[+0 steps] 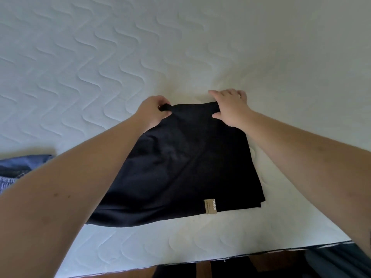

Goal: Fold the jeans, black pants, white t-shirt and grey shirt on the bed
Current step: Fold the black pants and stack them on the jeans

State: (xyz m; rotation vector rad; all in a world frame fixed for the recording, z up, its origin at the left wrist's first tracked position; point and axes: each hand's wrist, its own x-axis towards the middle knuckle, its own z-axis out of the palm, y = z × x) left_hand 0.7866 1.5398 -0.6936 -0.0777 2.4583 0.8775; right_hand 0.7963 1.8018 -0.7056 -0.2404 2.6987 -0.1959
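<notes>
The black pants (180, 169) lie folded into a rough rectangle on the white quilted bed (120, 57), a tan label near their front edge. My left hand (152, 111) pinches the far left corner of the pants. My right hand (230, 107) grips the far right corner, thumb on top of the cloth and fingers past its edge. Blue jeans (22, 167) show at the left edge, partly hidden behind my left forearm. The white t-shirt and grey shirt are not in view.
The mattress's front edge (200, 257) runs along the bottom, with a wooden floor and dark cloth below it. Bare quilted mattress spreads beyond and to both sides of the pants.
</notes>
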